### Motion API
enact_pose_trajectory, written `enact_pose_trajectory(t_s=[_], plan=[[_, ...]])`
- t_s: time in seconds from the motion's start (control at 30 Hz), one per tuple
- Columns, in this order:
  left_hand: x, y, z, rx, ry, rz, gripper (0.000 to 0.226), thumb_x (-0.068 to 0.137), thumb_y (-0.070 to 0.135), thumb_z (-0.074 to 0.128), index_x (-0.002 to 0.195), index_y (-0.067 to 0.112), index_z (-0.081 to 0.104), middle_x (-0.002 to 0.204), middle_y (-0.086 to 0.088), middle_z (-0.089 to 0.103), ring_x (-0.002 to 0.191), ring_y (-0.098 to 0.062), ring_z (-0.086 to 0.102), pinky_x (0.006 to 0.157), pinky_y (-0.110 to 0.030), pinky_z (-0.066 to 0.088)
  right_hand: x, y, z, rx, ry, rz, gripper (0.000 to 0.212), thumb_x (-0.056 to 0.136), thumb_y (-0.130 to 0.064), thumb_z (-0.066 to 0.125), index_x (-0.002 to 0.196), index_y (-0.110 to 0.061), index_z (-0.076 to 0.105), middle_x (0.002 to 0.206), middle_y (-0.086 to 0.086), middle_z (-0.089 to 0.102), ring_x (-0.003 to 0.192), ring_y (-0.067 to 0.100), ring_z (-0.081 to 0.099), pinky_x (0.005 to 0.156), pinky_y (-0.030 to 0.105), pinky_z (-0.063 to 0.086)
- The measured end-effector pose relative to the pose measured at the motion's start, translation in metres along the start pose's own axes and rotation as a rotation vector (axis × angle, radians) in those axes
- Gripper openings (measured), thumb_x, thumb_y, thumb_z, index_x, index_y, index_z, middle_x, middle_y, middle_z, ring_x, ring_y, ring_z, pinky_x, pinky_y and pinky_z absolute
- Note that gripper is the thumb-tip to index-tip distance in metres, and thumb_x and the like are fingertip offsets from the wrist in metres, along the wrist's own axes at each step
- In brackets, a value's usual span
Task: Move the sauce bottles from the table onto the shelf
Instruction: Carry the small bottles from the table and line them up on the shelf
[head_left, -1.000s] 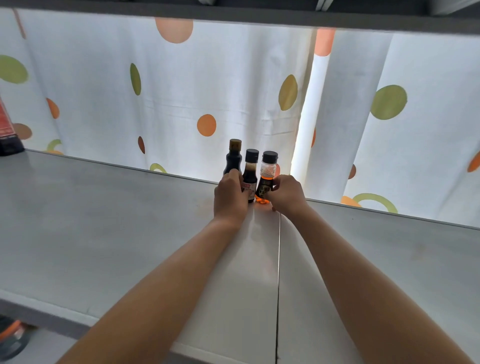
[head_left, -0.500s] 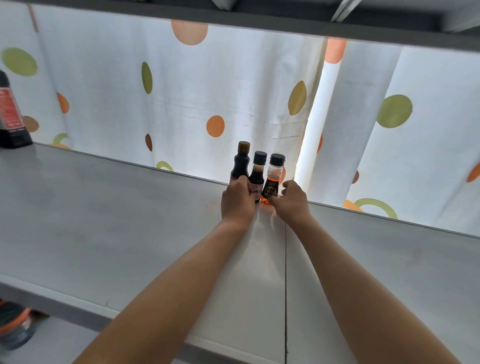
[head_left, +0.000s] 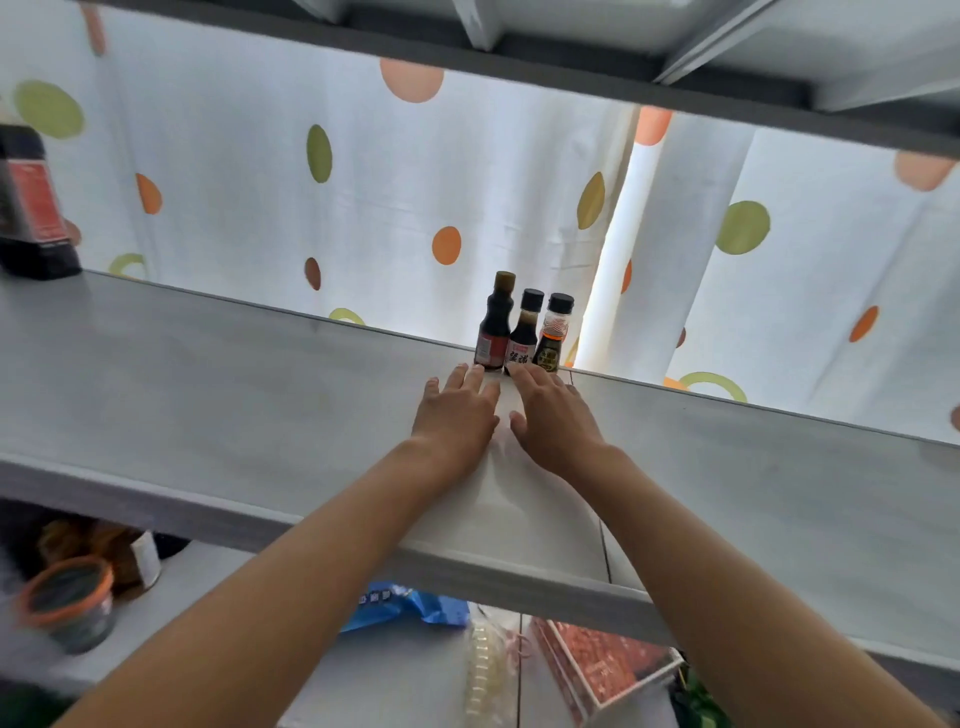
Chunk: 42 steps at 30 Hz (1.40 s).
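Observation:
Three small sauce bottles stand upright side by side at the back edge of the grey shelf (head_left: 218, 395): a dark one with a brown cap (head_left: 493, 325), a dark one with a black cap (head_left: 524, 335), and an amber one with a black cap (head_left: 554, 335). My left hand (head_left: 457, 410) lies flat on the shelf just in front of them, fingers straight, holding nothing. My right hand (head_left: 553, 421) lies flat beside it, fingertips close to the bottles' bases, also holding nothing.
A large dark bottle with a red label (head_left: 28, 208) stands at the shelf's far left. A dotted white curtain (head_left: 363, 197) hangs behind. The lower level holds an orange-rimmed jar (head_left: 67, 603), a blue packet (head_left: 400, 605) and a red box (head_left: 608, 660). Another shelf board (head_left: 571, 57) runs overhead.
Both hands have let go of the bottles and drawn back, now flat on the shelf. The view has pulled back and lowered, showing the shelf's front edge and the level below.

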<state>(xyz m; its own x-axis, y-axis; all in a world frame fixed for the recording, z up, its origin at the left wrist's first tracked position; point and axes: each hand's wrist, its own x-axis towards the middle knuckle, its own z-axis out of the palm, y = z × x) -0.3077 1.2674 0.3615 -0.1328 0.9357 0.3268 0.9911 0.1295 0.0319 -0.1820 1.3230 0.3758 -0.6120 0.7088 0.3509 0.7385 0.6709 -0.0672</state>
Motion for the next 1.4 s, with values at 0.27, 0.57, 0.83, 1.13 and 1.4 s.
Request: enact_pose_trajectory(t_s=[0.27, 0.57, 0.83, 1.13, 1.4], plan=[[-0.098, 0.007, -0.035, 0.014, 0.152, -0.239, 0.059, 0.1, 0.021, 0.049, 0.152, 0.013, 0.022, 0.161, -0.008, 0.019, 0.149, -0.026, 0.013, 0.118, -0.043, 0.019, -0.05, -0.05, -0.017, 0.168, 0.066, -0.169, 0.072, 0.094, -0.027, 0.062, 0.154, -0.015, 0.023, 0.155, 0.009, 0.035, 0.141, 0.029, 0.037, 0.113, 0.043, 0.035], [-0.219, 0.045, -0.043, 0.098, 0.174, -0.586, 0.059, 0.1, 0.019, 0.04, 0.151, 0.007, 0.014, 0.162, -0.011, 0.006, 0.15, -0.027, -0.001, 0.12, -0.048, 0.013, -0.138, -0.084, -0.028, 0.291, 0.049, -0.462, 0.07, 0.095, -0.025, 0.057, 0.155, -0.014, 0.022, 0.157, 0.01, 0.032, 0.14, 0.03, 0.034, 0.114, 0.038, 0.026], [-0.36, 0.07, -0.054, 0.186, 0.121, -0.873, 0.054, 0.105, 0.031, 0.023, 0.153, 0.01, 0.01, 0.163, -0.009, 0.004, 0.15, -0.025, -0.002, 0.12, -0.048, 0.011, -0.23, -0.148, -0.011, 0.229, -0.027, -0.786, 0.069, 0.097, -0.023, 0.053, 0.156, -0.017, 0.016, 0.16, 0.012, 0.025, 0.146, 0.028, 0.026, 0.117, 0.037, 0.021], [-0.523, 0.079, -0.069, 0.301, 0.026, -1.138, 0.055, 0.105, 0.036, 0.014, 0.153, 0.009, 0.014, 0.162, -0.009, 0.007, 0.15, -0.025, -0.001, 0.12, -0.047, 0.013, -0.336, -0.252, -0.003, 0.37, -0.093, -1.065, 0.071, 0.099, -0.022, 0.051, 0.157, -0.018, 0.011, 0.163, 0.008, 0.02, 0.15, 0.025, 0.018, 0.123, 0.041, 0.013], [-0.691, 0.108, -0.09, 0.285, 0.088, -1.409, 0.058, 0.104, 0.04, 0.014, 0.153, 0.009, 0.016, 0.162, -0.009, 0.01, 0.15, -0.024, 0.0, 0.122, -0.045, 0.008, -0.477, -0.36, -0.008, 0.426, -0.161, -1.33, 0.067, 0.102, -0.032, 0.043, 0.157, -0.016, 0.009, 0.163, 0.009, 0.018, 0.151, 0.023, 0.016, 0.123, 0.041, 0.009]])
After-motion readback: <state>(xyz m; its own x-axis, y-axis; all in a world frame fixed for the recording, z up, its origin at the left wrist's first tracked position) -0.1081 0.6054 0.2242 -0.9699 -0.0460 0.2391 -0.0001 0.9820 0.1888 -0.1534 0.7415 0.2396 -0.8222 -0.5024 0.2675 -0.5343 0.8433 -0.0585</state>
